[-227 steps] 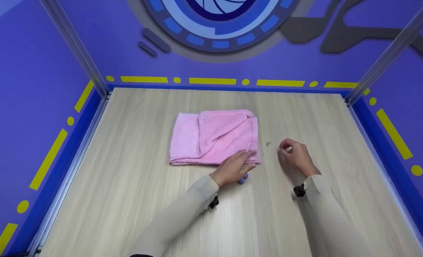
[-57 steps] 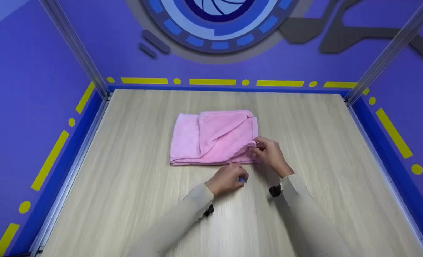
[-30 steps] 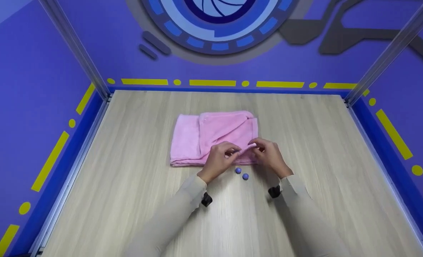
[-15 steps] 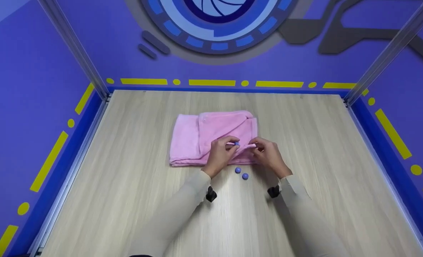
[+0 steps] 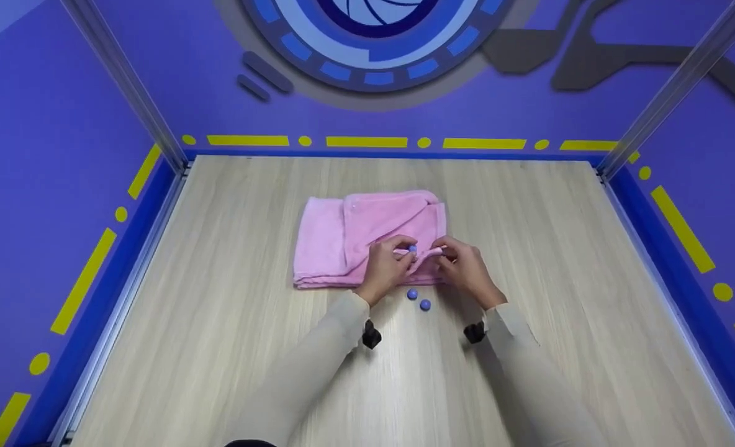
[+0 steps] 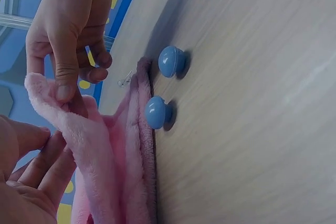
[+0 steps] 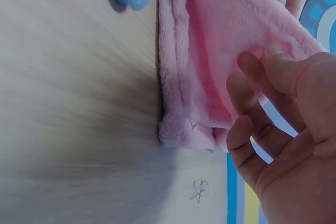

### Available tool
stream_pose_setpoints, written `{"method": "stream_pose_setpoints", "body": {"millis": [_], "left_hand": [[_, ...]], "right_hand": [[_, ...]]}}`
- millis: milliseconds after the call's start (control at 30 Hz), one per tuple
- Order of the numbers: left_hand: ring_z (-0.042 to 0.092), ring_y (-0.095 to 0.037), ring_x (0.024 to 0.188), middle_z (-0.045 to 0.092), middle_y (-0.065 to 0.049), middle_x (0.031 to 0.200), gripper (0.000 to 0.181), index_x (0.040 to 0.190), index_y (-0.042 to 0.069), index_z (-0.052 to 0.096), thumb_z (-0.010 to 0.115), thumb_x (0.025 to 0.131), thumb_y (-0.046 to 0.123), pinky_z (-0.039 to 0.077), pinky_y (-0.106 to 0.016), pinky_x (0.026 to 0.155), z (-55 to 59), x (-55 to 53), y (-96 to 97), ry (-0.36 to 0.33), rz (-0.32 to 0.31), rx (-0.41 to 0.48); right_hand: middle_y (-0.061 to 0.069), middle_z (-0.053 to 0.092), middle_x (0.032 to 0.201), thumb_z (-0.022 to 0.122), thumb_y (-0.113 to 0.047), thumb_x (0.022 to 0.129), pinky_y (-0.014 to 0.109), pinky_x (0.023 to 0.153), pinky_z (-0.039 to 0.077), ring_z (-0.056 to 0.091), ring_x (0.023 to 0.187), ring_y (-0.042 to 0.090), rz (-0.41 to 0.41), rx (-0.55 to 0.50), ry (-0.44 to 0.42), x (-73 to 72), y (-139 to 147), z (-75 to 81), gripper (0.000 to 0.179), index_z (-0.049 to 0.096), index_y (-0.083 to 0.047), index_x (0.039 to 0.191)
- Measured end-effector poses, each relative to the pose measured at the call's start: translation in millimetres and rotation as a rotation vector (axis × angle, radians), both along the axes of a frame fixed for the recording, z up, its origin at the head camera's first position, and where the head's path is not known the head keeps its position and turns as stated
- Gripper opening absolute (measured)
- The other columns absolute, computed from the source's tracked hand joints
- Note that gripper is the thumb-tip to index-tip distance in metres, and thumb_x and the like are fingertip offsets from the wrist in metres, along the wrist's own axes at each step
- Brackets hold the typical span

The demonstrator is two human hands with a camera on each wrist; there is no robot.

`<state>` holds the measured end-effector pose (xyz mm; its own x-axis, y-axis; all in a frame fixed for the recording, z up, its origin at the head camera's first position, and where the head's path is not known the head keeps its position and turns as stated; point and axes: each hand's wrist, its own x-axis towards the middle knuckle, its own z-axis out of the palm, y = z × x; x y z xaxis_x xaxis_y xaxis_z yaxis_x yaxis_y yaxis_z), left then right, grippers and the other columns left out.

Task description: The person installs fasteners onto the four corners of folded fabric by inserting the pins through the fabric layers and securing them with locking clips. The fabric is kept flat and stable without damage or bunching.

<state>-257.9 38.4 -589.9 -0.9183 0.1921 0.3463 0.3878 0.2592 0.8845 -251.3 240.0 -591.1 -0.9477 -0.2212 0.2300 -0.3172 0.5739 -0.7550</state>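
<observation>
A folded pink fleece cloth [image 5: 324, 239] lies mid-table. My right hand [image 5: 467, 268] pinches its near right corner and holds that edge raised; thumb and forefinger grip the fold in the right wrist view. My left hand [image 5: 385, 267] pinches a blue mushroom-shaped knob [image 5: 412, 248] just left of the lifted edge. That knob is hidden in both wrist views. Two similar knobs, a nearer one [image 5: 425, 305] and a farther one [image 5: 412, 294], rest on the table below the cloth's front edge.
A small clear piece with a thin metal pin [image 7: 200, 187] lies on the wooden table [image 5: 237, 347] beyond the cloth's right edge. A fine pin point [image 7: 193, 125] shows at the cloth's lower corner. Blue-purple panels [image 5: 367, 118] enclose the table's back and sides.
My right hand has moved left onto the cloth's corner and lifted it. My left hand has left the cloth, picked up one knob and brought it up beside the raised edge.
</observation>
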Motion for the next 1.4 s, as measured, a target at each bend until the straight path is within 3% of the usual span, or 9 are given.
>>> {"method": "stream_pose_setpoints", "body": {"millis": [200,833,1233,1400], "left_hand": [[0.075,-0.032,0.098,0.076,-0.02,0.103,0.019,0.109,-0.007,0.073,0.07,0.09,-0.007,0.06,-0.023,0.08,-0.7,-0.7,1.7,-0.052,0.004,-0.004],[0.076,-0.025,0.091,0.077,-0.016,0.101,0.016,0.106,-0.005,0.075,0.073,0.09,-0.003,0.06,-0.023,0.076,-2.0,-1.1,5.9,-0.016,0.011,-0.028],[0.077,-0.018,0.085,0.078,-0.012,0.104,0.017,0.11,-0.002,0.075,0.072,0.094,0.001,0.059,-0.021,0.07,-2.5,1.2,5.6,-0.041,-0.002,-0.077],[0.076,-0.024,0.092,0.076,-0.014,0.11,0.02,0.114,-0.004,0.075,0.067,0.095,-0.004,0.06,-0.025,0.078,-3.4,1.3,5.1,-0.022,-0.027,-0.089]], "right_hand": [[0.011,0.077,0.098,0.065,0.007,0.094,0.024,0.058,0.051,0.069,0.074,0.017,0.002,-0.018,-0.012,-0.9,-0.9,-0.2,0.019,0.069,-0.009,0.103],[0.007,0.077,0.101,0.066,0.003,0.096,0.028,0.059,0.053,0.068,0.076,0.018,-0.003,0.02,-0.036,0.0,-0.3,1.8,0.02,0.07,-0.014,0.105],[0.011,0.077,0.103,0.065,0.009,0.092,0.028,0.061,0.053,0.07,0.08,0.021,0.009,-0.008,-0.017,-1.2,0.1,-1.0,0.022,0.071,-0.009,0.103],[0.011,0.077,0.105,0.068,0.004,0.094,0.029,0.063,0.055,0.072,0.083,0.022,-0.007,0.0,-0.038,-0.3,1.3,-0.9,0.019,0.072,-0.01,0.105]]}}
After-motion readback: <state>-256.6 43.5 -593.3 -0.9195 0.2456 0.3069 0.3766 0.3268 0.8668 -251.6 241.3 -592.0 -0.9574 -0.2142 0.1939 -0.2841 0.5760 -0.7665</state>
